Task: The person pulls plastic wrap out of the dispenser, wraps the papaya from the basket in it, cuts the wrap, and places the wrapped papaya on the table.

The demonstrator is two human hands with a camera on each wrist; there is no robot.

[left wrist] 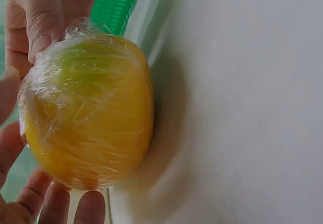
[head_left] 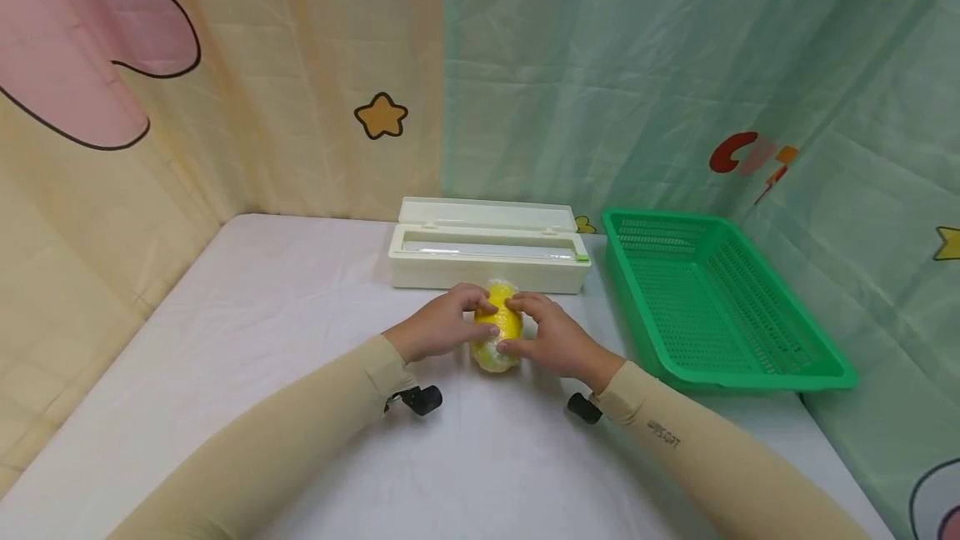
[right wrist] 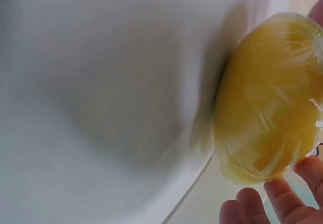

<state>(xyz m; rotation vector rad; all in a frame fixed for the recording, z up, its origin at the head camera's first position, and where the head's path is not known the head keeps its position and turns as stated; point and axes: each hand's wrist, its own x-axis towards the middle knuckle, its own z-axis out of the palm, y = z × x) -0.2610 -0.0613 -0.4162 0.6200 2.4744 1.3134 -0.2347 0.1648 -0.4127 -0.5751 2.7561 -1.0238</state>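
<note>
A yellow fruit wrapped in clear cling film stands between the two hands on the white table. My left hand holds it from the left, thumb near the front and fingers farther back. From the other side my right hand holds it too, its thumb low on the film. In the left wrist view the fruit has a green patch and the film is bunched up beside the right thumb. The right wrist view shows smoother film over the fruit, with fingertips along its far end.
Just behind the fruit is a white cling film dispenser, its lid raised and a roll inside. A green plastic basket stands to the right. Printed curtains hang behind the table and along its sides.
</note>
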